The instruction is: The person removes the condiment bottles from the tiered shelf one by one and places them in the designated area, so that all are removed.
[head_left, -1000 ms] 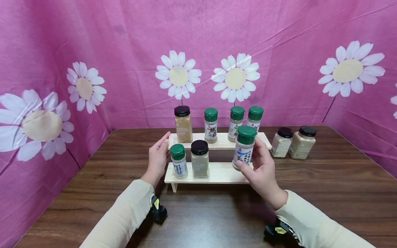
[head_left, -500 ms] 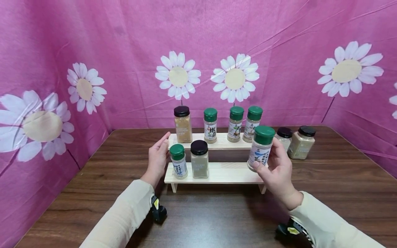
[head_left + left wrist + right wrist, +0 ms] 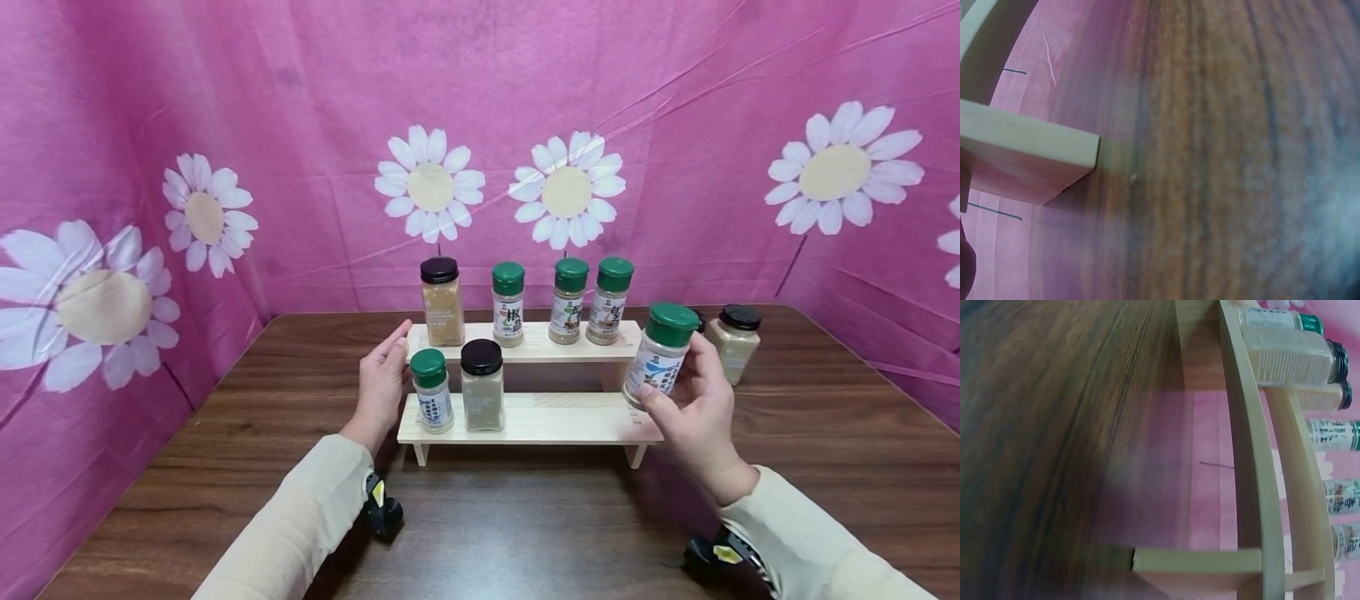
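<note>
My right hand (image 3: 701, 421) grips a green-capped spice jar (image 3: 654, 362), tilted slightly, in front of the right end of a two-tier wooden rack (image 3: 570, 408). My left hand (image 3: 378, 387) rests against the rack's upper left end, its index finger fairly straight. A green-capped jar (image 3: 432, 400) and a black-capped jar (image 3: 483, 396) stand at the left of the lower tier. The upper tier bears a tall black-capped jar (image 3: 442, 308) and three green-capped jars, among them one (image 3: 508, 312) near the middle. In the right wrist view, the rack (image 3: 1250, 456) appears sideways and the held jar is out of view.
A black-capped jar (image 3: 737, 337) stands on the dark wooden table (image 3: 480, 533) right of the rack; another is mostly hidden behind my right hand. Pink cloth (image 3: 315, 100) with printed daisies hangs behind the table.
My right hand has moved rightward with the green-capped spice jar, uncovering the rack's lower right end and largely covering a black-capped jar behind it. My left hand has stayed in place.
</note>
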The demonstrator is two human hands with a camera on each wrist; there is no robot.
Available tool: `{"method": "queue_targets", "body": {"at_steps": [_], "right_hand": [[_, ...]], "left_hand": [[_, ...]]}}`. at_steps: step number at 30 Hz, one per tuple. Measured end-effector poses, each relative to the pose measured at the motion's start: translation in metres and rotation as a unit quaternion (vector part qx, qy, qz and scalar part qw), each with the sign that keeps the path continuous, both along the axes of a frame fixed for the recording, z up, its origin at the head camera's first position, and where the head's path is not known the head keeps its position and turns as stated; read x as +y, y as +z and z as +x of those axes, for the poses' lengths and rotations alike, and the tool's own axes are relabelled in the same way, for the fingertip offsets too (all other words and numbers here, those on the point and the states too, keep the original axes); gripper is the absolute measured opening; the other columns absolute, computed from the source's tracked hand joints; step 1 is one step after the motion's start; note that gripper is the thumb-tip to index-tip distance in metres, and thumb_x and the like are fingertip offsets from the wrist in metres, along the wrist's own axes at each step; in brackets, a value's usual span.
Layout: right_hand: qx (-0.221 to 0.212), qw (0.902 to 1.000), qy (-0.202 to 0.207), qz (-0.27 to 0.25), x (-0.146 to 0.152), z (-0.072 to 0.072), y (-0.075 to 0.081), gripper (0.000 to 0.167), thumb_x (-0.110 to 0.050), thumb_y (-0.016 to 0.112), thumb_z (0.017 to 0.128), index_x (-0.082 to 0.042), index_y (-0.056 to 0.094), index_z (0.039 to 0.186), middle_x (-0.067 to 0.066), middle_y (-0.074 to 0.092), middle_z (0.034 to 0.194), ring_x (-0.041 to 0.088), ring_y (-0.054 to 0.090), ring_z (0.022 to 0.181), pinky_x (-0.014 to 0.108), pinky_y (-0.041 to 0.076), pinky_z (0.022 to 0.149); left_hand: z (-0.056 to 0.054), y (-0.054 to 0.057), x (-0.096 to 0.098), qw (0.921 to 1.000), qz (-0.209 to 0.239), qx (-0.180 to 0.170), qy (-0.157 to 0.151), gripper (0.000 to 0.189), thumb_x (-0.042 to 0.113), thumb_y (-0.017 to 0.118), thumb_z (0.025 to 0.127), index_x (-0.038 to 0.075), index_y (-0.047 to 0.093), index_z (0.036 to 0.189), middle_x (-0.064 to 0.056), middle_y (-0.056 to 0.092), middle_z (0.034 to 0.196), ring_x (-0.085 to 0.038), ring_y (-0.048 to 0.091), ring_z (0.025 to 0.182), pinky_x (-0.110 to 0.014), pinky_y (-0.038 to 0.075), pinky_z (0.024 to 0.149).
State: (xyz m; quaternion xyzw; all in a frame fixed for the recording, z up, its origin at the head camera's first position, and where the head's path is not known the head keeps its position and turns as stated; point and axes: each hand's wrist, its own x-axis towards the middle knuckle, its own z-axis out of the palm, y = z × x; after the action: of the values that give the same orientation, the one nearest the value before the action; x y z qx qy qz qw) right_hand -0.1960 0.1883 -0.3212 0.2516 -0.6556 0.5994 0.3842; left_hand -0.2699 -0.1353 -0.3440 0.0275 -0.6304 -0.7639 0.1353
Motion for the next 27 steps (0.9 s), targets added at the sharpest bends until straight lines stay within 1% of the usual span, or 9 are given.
{"method": "queue_targets", "body": {"at_steps": [3,7,10,13,16,18,20,23,27], "right_hand": [[0.004,0.9997,0.016,-0.019,0.005,-0.002,-0.003,0.063,0.019,0.050,0.062,-0.001,0.049,0.122,-0.003,0.059,0.104,0.007,0.056,0.089,0.010,0.046,0.076],[-0.009,0.9972,0.045,-0.058,0.012,-0.003,-0.006,0.065,0.023,0.046,0.062,-0.004,0.049,0.121,0.001,0.059,0.104,0.009,0.055,0.088,0.010,0.047,0.075],[-0.021,0.9959,0.047,-0.074,0.016,-0.004,-0.007,0.066,0.025,0.045,0.062,-0.004,0.049,0.121,0.002,0.059,0.105,0.010,0.055,0.089,0.011,0.047,0.076],[-0.027,0.9971,0.024,-0.067,0.021,-0.004,-0.009,0.067,0.025,0.046,0.062,-0.005,0.048,0.122,0.001,0.059,0.105,0.008,0.055,0.090,0.010,0.046,0.077],[-0.035,0.9984,-0.024,-0.038,0.028,-0.004,-0.011,0.067,0.023,0.049,0.062,-0.007,0.047,0.122,-0.004,0.058,0.102,0.005,0.056,0.089,0.008,0.045,0.076],[-0.042,0.9976,-0.047,-0.028,0.032,-0.005,-0.011,0.067,0.022,0.049,0.061,-0.008,0.046,0.121,-0.006,0.058,0.100,0.003,0.056,0.088,0.007,0.045,0.076],[-0.053,0.9958,-0.072,-0.017,0.036,-0.005,-0.011,0.067,0.022,0.050,0.062,-0.010,0.046,0.121,-0.007,0.058,0.099,0.002,0.056,0.086,0.007,0.045,0.075],[-0.074,0.9922,-0.099,-0.014,0.041,-0.005,-0.009,0.068,0.021,0.051,0.062,-0.014,0.046,0.120,-0.009,0.058,0.095,0.001,0.056,0.083,0.006,0.045,0.073],[-0.092,0.9841,-0.151,0.014,0.050,-0.007,-0.008,0.067,0.018,0.054,0.063,-0.018,0.046,0.119,-0.013,0.056,0.090,-0.001,0.054,0.077,0.005,0.044,0.069]], "left_hand": [[0.001,0.001,0.001,1.0000,0.002,0.001,-0.002,0.038,0.012,0.045,0.096,0.009,0.051,0.133,-0.007,0.051,0.134,0.002,0.050,0.064,-0.016,0.044,0.058],[0.001,0.002,0.001,1.0000,0.003,0.005,-0.001,0.038,0.011,0.045,0.096,0.008,0.051,0.133,-0.008,0.051,0.134,0.003,0.051,0.064,-0.016,0.044,0.059],[0.001,0.001,0.002,1.0000,0.005,0.005,0.000,0.037,0.011,0.046,0.096,0.008,0.051,0.133,-0.008,0.051,0.134,0.003,0.051,0.065,-0.016,0.045,0.059],[0.001,0.000,0.001,1.0000,0.007,0.002,0.001,0.037,0.011,0.046,0.095,0.009,0.051,0.132,-0.008,0.051,0.134,0.003,0.050,0.064,-0.016,0.044,0.059],[0.000,-0.001,0.001,1.0000,0.006,0.000,0.002,0.037,0.012,0.046,0.095,0.008,0.052,0.132,-0.009,0.052,0.132,0.003,0.049,0.061,-0.015,0.043,0.057],[0.000,-0.001,0.001,1.0000,0.007,-0.001,0.003,0.037,0.012,0.047,0.095,0.008,0.052,0.132,-0.009,0.053,0.132,0.003,0.049,0.061,-0.015,0.043,0.057],[0.000,-0.001,0.001,1.0000,0.006,0.001,0.003,0.037,0.012,0.047,0.095,0.008,0.052,0.132,-0.010,0.052,0.132,0.004,0.051,0.064,-0.015,0.044,0.058],[0.000,0.000,0.001,1.0000,0.003,0.003,0.003,0.037,0.012,0.046,0.095,0.009,0.052,0.132,-0.008,0.052,0.132,0.004,0.053,0.069,-0.016,0.045,0.060],[0.000,0.000,0.001,1.0000,0.001,0.004,0.002,0.037,0.011,0.046,0.095,0.009,0.052,0.132,-0.008,0.052,0.132,0.003,0.053,0.069,-0.016,0.045,0.059]]}}
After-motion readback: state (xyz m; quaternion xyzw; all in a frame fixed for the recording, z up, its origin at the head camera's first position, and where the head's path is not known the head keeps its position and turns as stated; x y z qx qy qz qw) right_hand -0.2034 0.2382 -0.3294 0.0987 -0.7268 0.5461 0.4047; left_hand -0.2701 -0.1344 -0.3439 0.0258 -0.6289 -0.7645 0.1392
